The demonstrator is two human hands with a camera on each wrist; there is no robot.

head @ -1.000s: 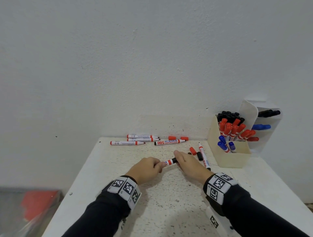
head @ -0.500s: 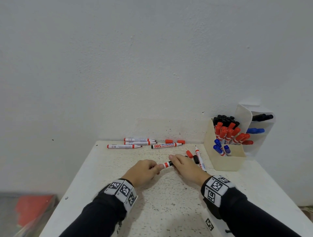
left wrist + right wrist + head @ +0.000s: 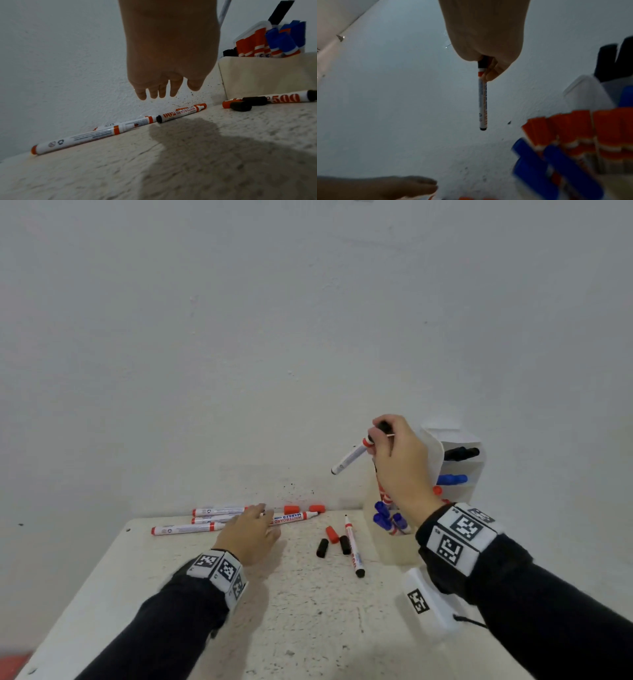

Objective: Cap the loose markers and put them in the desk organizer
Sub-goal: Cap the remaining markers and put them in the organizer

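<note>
My right hand [image 3: 394, 446] is raised above the cream desk organizer [image 3: 267, 73] and pinches a black-capped marker [image 3: 349, 457] by its cap end; the barrel hangs down to the left [image 3: 482, 100]. My left hand [image 3: 250, 529] hovers with relaxed fingers [image 3: 154, 90] over the uncapped red markers [image 3: 205, 520] by the wall, holding nothing. One of them, marked "WHITEBOARD" [image 3: 181, 113], lies just beyond its fingertips. Another uncapped marker [image 3: 353, 546] lies near the organizer with two black caps [image 3: 322, 547] and a red cap [image 3: 331, 534] beside it.
The organizer holds several red, blue and black capped markers [image 3: 573, 135]; a white side compartment [image 3: 459, 460] holds black and blue ones. Two more red caps [image 3: 303, 509] lie against the wall. The speckled white table [image 3: 308, 628] ends at the wall.
The hands have parted. My right hand has lifted the capped marker up and right, over the organizer. My left hand has let go and moved toward the markers by the wall.
</note>
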